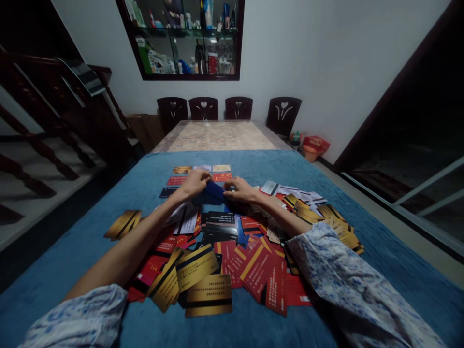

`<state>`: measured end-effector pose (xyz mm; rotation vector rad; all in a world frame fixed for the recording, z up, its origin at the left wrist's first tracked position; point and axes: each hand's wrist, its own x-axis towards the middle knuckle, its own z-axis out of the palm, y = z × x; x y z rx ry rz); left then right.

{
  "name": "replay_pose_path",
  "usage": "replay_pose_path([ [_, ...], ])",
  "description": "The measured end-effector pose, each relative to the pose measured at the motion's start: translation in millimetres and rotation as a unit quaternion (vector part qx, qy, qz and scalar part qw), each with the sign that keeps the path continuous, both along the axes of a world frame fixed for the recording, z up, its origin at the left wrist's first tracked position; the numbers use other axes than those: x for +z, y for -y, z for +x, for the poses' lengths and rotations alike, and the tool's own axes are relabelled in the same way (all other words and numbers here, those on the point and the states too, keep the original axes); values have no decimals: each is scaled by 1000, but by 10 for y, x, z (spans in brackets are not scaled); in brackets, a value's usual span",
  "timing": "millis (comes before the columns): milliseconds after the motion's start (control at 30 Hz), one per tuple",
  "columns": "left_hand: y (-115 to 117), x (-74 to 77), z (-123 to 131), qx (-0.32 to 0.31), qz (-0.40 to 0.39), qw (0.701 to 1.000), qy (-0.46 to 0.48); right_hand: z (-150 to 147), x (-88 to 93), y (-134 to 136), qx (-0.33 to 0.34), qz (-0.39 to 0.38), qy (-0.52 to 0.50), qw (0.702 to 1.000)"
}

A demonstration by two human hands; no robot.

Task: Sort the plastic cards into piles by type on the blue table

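Observation:
Both my hands reach out over a big heap of plastic cards in red, gold and black on a blue cloth. My left hand and my right hand are closed on the two ends of a small stack of dark blue cards, held just above the cloth. Beyond the hands lie rows of single cards laid out flat, among them a red one and a dark one.
A fan of gold cards lies apart at the left. More gold and white cards spread to the right. Beyond the cloth is a marble table top with dark chairs and a wall cabinet. A stair rail stands left.

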<state>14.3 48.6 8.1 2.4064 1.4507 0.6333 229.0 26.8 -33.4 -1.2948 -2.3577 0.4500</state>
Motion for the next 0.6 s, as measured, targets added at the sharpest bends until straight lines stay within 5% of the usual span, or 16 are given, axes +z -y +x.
replay_pose_path([
  [267, 274, 11, 37, -31, 83, 994, 62, 164, 65, 2, -17, 17, -157, 987],
  [600, 530, -97, 298, -184, 107, 976, 48, 429, -42, -30, 5, -69, -258, 964],
])
